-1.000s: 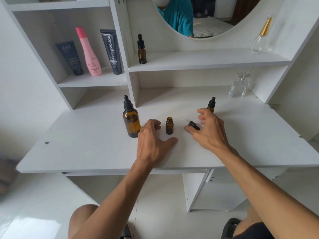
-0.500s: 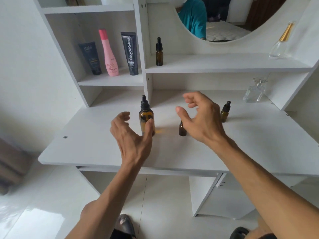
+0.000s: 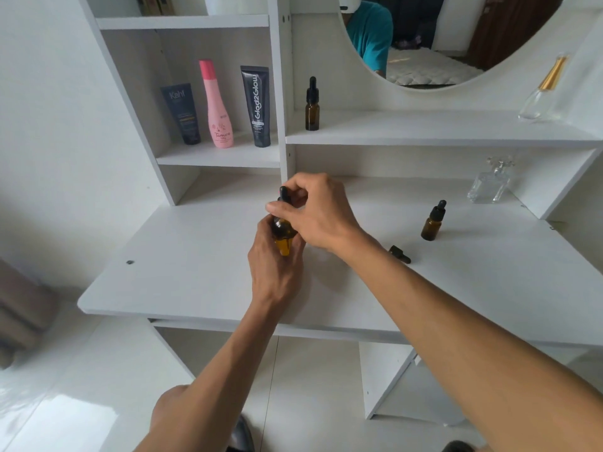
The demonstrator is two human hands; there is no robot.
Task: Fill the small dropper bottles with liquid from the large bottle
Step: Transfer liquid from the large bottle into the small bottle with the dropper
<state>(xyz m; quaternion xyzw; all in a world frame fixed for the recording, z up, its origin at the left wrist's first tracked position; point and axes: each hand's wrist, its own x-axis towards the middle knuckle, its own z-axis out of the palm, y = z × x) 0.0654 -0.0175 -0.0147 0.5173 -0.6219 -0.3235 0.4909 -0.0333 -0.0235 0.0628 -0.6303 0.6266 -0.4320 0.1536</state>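
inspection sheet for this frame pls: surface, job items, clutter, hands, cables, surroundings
Surface: white desk, dry.
Job's things: large bottle held; capped small bottle on desk; loose dropper cap lying beside right forearm; another dropper bottle on shelf.
Clutter: dark tube, pink bottle, black tube, two clear glass bottles.
Hands: left hand grips bottle body; right hand on its cap.
Cables: nothing seen.
Surroundings: mirror, tiled floor.
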